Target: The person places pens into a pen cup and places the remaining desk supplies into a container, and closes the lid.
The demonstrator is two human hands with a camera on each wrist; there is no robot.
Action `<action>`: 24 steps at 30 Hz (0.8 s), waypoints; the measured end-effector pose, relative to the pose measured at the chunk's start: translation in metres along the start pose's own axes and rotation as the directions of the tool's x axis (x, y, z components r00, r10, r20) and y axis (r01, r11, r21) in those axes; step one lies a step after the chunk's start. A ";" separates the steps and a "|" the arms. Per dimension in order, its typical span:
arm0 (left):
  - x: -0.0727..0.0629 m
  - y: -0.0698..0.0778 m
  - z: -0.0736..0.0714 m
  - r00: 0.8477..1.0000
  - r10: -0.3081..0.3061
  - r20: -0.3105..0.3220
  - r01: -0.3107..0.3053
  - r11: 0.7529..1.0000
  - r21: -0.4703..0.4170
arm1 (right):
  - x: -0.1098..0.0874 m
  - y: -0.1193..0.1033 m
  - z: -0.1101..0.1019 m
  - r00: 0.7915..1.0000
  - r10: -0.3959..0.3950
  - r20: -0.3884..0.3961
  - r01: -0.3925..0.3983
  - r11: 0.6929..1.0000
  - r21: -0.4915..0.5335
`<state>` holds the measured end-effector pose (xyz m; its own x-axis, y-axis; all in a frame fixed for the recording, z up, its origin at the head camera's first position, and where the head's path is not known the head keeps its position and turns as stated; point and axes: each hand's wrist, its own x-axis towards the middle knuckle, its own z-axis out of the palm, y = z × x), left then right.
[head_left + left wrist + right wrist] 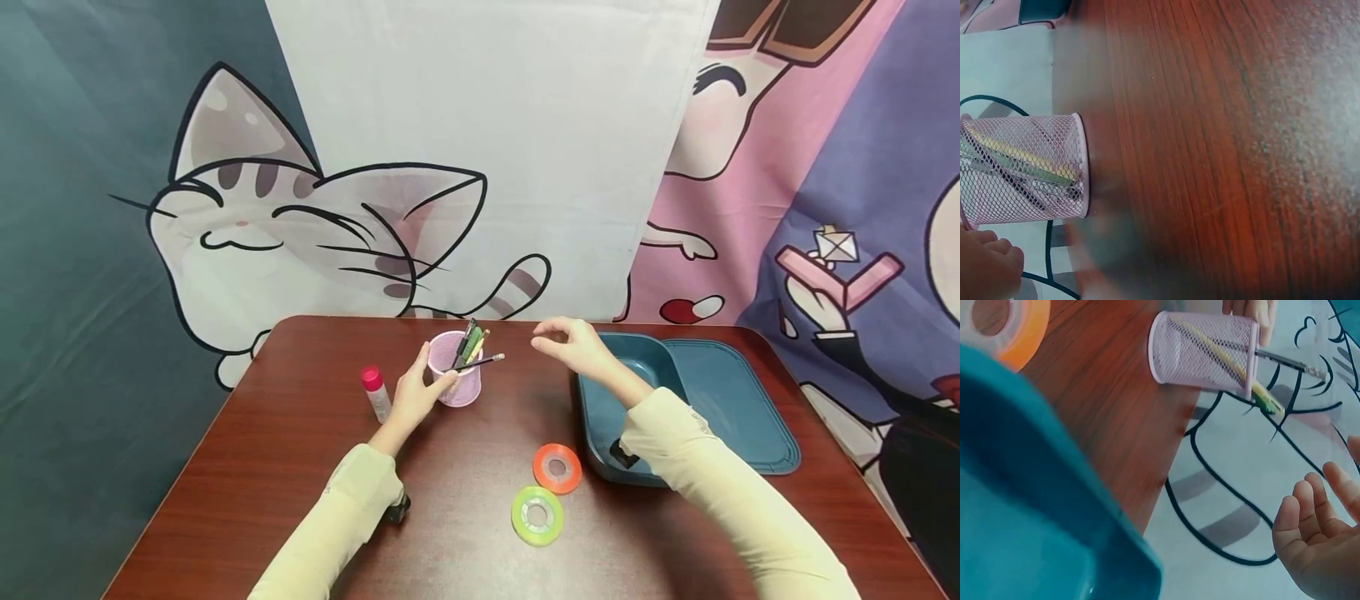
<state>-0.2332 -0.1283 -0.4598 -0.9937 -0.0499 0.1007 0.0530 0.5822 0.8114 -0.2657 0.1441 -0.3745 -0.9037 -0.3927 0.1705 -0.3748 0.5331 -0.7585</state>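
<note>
My left hand point(412, 396) grips a pink mesh pen holder point(467, 388), its thumb across the near side and its fingers along the left rim. Several pens and pencils lean in the holder, among them a dark pencil point(487, 360) and a green pen point(474, 340). In the left wrist view, curled fingers point(999, 253) are right at the holder's rim. My right hand point(577, 346) hovers over the far left corner of a blue tray point(600, 450), fingers loosely bent and holding nothing. The right wrist view shows its palm apart from the pen holder point(1204, 350).
A glue stick with a red cap point(371, 378) stands left of my left hand. Orange tape point(572, 469) and green tape point(551, 529) lie beside the tray's left wall. A flat blue lid point(738, 408) lies to the tray's right. A printed cloth hangs behind the brown table point(262, 500).
</note>
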 end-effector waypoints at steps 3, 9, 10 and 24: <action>-0.001 0.002 0.001 1.000 0.004 0.004 -0.004 1.000 -0.001 | -0.005 0.006 -0.007 1.000 0.015 0.004 -0.015 1.000 -0.001; -0.006 0.009 0.001 0.998 0.057 -0.018 -0.057 0.998 0.004 | -0.019 0.022 -0.023 0.998 0.067 0.017 -0.067 0.998 -0.010; -0.007 0.010 0.001 0.998 0.064 -0.020 -0.064 0.998 0.001 | -0.022 0.025 -0.027 0.997 0.080 0.022 -0.080 0.997 -0.006; -0.030 0.015 0.000 0.995 0.097 -0.037 -0.096 0.995 0.025 | -0.055 0.057 -0.067 0.977 0.194 0.087 -0.197 0.980 0.022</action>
<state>-0.2027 -0.1181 -0.4504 -0.9796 -0.0231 0.1996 0.1454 0.6044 0.7833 -0.2510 0.2466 -0.3850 -0.9377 -0.3455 -0.0356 -0.1848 0.5831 -0.7911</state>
